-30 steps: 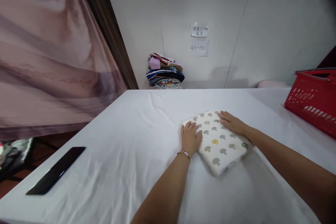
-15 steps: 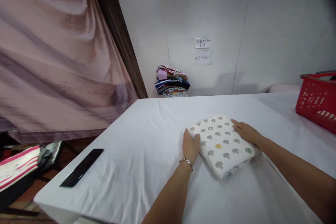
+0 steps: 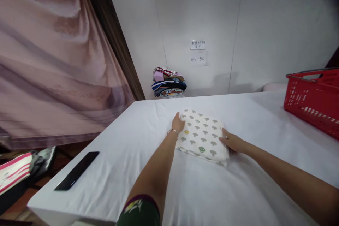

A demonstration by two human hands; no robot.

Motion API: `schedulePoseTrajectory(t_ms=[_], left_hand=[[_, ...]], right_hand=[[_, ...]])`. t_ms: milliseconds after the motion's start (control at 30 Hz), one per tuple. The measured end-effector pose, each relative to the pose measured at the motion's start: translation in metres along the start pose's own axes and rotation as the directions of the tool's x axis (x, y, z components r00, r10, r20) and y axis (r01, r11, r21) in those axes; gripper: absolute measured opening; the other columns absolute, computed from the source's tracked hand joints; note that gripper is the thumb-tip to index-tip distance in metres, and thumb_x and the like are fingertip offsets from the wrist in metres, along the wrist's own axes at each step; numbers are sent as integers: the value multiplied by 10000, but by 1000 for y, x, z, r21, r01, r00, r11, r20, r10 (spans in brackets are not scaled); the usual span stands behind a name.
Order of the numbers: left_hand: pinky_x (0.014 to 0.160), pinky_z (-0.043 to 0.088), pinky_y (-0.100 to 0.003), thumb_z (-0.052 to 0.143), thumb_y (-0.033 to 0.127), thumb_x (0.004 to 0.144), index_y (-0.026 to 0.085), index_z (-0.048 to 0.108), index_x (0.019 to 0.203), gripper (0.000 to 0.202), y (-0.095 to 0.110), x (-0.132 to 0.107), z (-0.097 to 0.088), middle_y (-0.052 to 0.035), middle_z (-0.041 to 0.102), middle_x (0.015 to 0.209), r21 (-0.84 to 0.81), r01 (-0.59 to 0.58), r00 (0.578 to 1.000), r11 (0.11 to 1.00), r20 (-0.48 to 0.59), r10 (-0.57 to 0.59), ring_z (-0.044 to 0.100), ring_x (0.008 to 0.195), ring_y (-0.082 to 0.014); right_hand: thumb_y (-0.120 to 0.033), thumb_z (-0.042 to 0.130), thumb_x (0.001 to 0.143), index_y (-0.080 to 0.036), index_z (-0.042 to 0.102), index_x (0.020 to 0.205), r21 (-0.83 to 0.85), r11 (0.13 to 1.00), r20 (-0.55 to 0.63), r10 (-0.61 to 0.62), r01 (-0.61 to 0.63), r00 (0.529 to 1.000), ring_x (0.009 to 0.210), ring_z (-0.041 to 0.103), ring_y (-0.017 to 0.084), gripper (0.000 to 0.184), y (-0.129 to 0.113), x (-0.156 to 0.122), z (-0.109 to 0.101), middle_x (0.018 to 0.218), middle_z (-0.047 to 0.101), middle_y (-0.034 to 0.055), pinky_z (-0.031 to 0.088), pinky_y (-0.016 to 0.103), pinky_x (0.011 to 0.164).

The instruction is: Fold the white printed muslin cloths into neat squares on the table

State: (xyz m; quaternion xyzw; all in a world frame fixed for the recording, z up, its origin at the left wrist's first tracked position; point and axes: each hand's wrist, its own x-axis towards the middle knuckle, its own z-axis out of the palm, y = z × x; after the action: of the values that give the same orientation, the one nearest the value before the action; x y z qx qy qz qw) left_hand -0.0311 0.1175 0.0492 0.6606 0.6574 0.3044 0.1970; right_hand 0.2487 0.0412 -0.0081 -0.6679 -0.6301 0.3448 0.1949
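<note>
A folded white cloth (image 3: 202, 132) printed with grey mushrooms, plus a few green and yellow ones, lies flat on the white-covered table (image 3: 127, 141). My left hand (image 3: 178, 123), with a bracelet at the wrist, grips its left edge, thumb on top. On the opposite side, my right hand (image 3: 233, 142) holds the cloth's right edge, its thumb over the top and the other fingers partly hidden at the side.
A red plastic basket (image 3: 312, 95) stands at the table's right. Stacked folded clothes (image 3: 169, 83) sit behind the far edge by the wall. A flat black object (image 3: 76, 171) lies at the left edge. A pink curtain (image 3: 53, 60) hangs at the left.
The folded cloth has turned and moved left and away from me, with both hands on it. The camera view has shifted slightly to the right.
</note>
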Motion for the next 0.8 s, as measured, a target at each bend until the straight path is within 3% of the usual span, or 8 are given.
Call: schedulePoseTrajectory(t_ms=[100,200,333,433,567,667,800], left_hand=[[1035,309,-329,611,181,717,150,481,1210,510,-2,-6,0,-125,464,1312,52,-29,998,998,60,26,403,1233,-237],[1059,271,-325,572,269,780,164,541,1146,382,7,-42,15,-108,407,1362,114,-213,974,970,109,201,349,1271,-222],[1049,270,-400,499,433,828,206,534,1146,392,29,-106,38,-92,439,1335,135,-525,846,840,190,498,363,1251,-222],[1055,234,-454,470,537,813,224,499,1159,467,44,-141,50,-76,435,1336,110,-630,771,769,212,601,363,1237,-228],[1058,200,-485,504,566,777,223,493,1134,496,53,-159,57,-69,499,1253,123,-624,777,771,193,599,402,1181,-242],[1040,230,-463,545,526,767,219,507,1094,449,54,-159,59,-57,533,1185,122,-605,795,787,149,588,429,1136,-233],[941,330,-422,565,510,757,212,556,962,362,60,-156,61,-48,572,1034,136,-564,826,815,109,554,483,1015,-224]], right_hand=[[-539,438,823,-195,110,1435,96,991,31,86,-89,996,465,520,141,775,-11,-21,8,765,628,74,415,252,414],[-495,467,829,-213,147,1433,229,967,42,103,-110,994,424,488,123,739,-14,-25,2,651,595,29,374,228,363],[-324,491,846,-178,253,1399,432,891,-86,195,-140,977,456,522,111,620,-11,-10,-13,693,610,37,414,215,386],[-259,445,864,-135,316,1348,499,852,-110,244,-158,964,539,578,107,516,-8,2,-17,799,633,73,485,223,480],[-274,487,835,-127,562,992,527,832,-79,251,-174,965,484,568,102,228,-6,4,-15,710,628,60,485,226,461],[-279,511,815,-146,547,764,530,829,-56,248,-181,967,415,524,89,147,-5,-5,-12,615,600,31,437,210,395],[-296,520,805,-161,512,679,540,821,33,202,-188,979,410,523,92,185,-6,-25,-8,568,592,21,408,203,380]])
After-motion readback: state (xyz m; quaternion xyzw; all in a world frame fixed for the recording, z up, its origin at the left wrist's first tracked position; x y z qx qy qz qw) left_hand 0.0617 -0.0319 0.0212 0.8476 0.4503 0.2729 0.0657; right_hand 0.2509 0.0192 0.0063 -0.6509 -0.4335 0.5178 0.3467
